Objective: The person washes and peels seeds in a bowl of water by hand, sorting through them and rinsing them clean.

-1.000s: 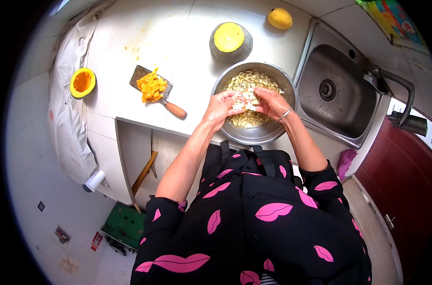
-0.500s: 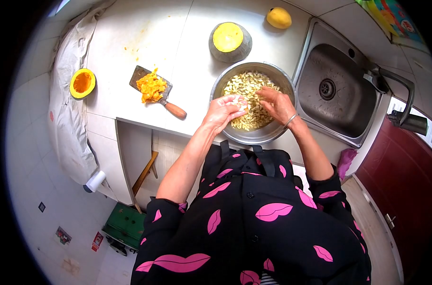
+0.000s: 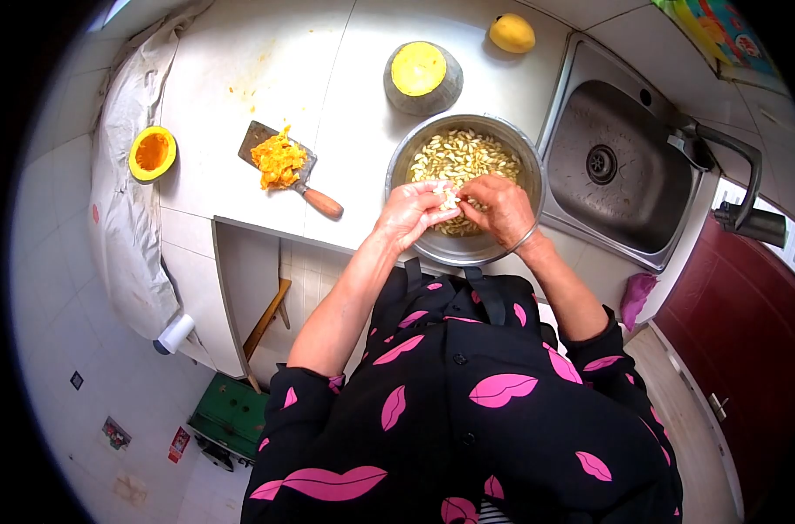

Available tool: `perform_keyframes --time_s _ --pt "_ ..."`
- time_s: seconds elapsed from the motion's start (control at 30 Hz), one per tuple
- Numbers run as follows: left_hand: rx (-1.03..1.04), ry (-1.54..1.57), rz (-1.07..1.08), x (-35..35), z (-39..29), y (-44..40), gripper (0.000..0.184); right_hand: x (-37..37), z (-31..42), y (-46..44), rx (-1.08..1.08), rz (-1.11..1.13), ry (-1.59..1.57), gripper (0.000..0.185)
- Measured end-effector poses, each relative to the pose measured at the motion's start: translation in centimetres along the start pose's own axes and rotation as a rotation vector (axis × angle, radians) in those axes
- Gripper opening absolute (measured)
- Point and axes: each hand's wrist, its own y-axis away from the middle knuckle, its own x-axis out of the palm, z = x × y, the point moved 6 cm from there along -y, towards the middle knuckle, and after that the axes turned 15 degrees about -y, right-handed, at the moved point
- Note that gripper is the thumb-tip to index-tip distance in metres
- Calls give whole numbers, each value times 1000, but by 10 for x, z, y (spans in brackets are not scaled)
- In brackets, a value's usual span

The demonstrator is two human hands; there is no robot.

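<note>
Pale pumpkin seeds [image 3: 450,199] lie in the closed fingers of my left hand [image 3: 408,212], above the near left part of a metal basin [image 3: 540,188]. My right hand [image 3: 505,208] meets it from the right, its thumb and fingertips pinched at those seeds. Beneath both hands, the basin holds many more loose seeds [image 3: 467,157] in what looks like water. Behind the basin, a dark-skinned pumpkin piece [image 3: 423,83] stands with its yellow cut face up. To the left, a cleaver [image 3: 256,138] with a wooden handle lies flat, orange pumpkin pulp [image 3: 278,162] heaped on its blade.
A hollowed pumpkin end [image 3: 153,155] sits at the counter's left, beside a draped grey cloth [image 3: 127,236]. A yellow mango [image 3: 512,33] is at the back. Right of the basin is a steel sink [image 3: 581,113] with a faucet [image 3: 751,175]. Orange bits dot the countertop [image 3: 214,52].
My right hand has moved down and left, its spread fingers closing to a pinch at the seeds in my left hand. The left hand has hardly moved.
</note>
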Motion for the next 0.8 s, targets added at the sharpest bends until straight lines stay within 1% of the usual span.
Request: perform_keyframes --time_s 0.1,0.3,0.4,0.43,0.53,0.57,0.67,0.77,0.8 --pt "6 -76 -14 0 3 1 29 3 2 3 8 -29 50 11" --pt "29 -297 -11 8 7 5 30 7 -14 14 197 -24 -83 10" --pt "78 -551 -56 12 2 11 30 1 -26 17 216 -61 -209 9" --pt "-16 -863 -9 9 2 12 33 -2 -31 17 192 -83 -280 9" --pt "623 -1388 -133 21 -16 28 34 -10 -43 19 274 -130 -325 9" --pt "595 -1414 -159 22 -14 29 33 -12 -43 18 314 -147 -401 11" --pt "765 -1564 -278 35 -26 42 31 -18 -38 16 447 -72 -374 12" --pt "671 -1280 -251 38 -33 36 27 -13 -31 13 387 -64 -392 15" --pt "531 -1003 -195 33 -26 28 26 -12 -26 12 375 -55 -369 15"
